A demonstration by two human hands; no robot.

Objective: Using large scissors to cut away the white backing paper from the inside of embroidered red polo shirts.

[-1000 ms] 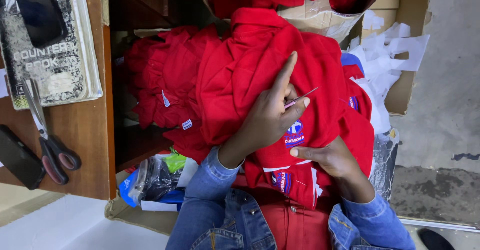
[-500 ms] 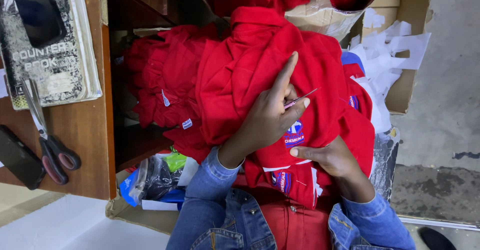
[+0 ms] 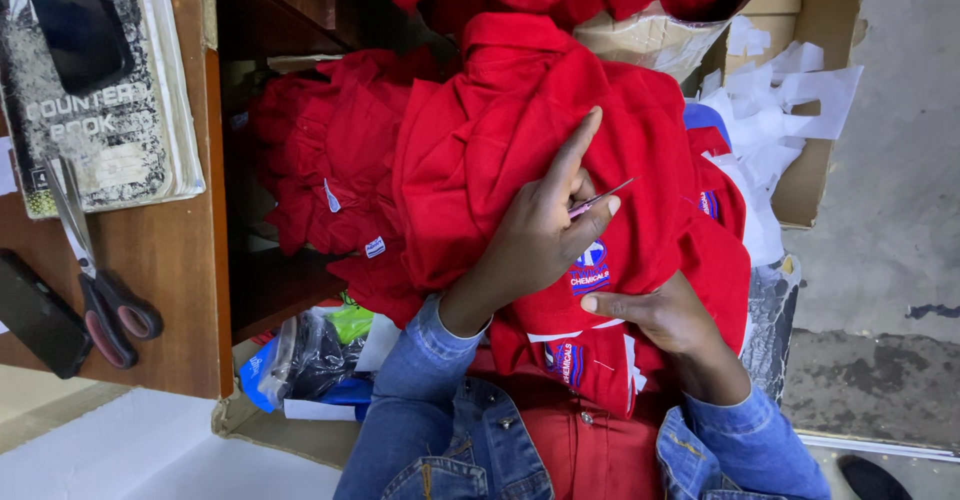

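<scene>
A thin tool (image 3: 603,198) is pinched in the left hand (image 3: 540,235) against a red shirt (image 3: 520,140). The shirt's edge is gripped by the right hand (image 3: 660,315). Scissors (image 3: 95,270) are laid on the table (image 3: 170,260).

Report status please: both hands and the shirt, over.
Left hand holds small snips on the red shirt. Right hand pins the shirt near its blue badge. Nothing in the way.

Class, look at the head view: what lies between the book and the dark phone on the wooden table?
In the head view, scissors with red-black handles lie on the wooden table between the book and the dark phone.
</scene>
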